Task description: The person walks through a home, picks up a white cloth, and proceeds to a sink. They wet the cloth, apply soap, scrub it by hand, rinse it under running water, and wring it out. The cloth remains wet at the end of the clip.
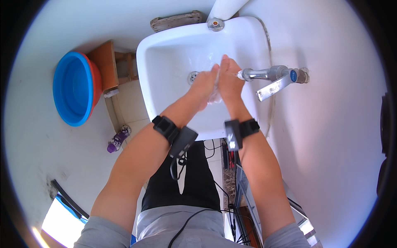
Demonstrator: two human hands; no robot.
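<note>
Over a white washbasin [167,80], my left hand [203,83] and my right hand [230,76] are held close together, palms facing, with water between and below them. Nothing solid shows in either hand; the palms are hidden. A chrome wall tap [266,74] has its spout end at the back of my right hand, and its lever [273,88] points down and left. Left of my left hand lies the metal drain [193,77]. Each wrist wears a black strap with a small dark box.
Blue and red plastic basins [73,88] lean at the left wall beside a brown wooden board [107,66]. A purple bottle [118,139] stands lower left. A white pipe [228,9] rises behind the washbasin. Black cables [229,198] hang near my body.
</note>
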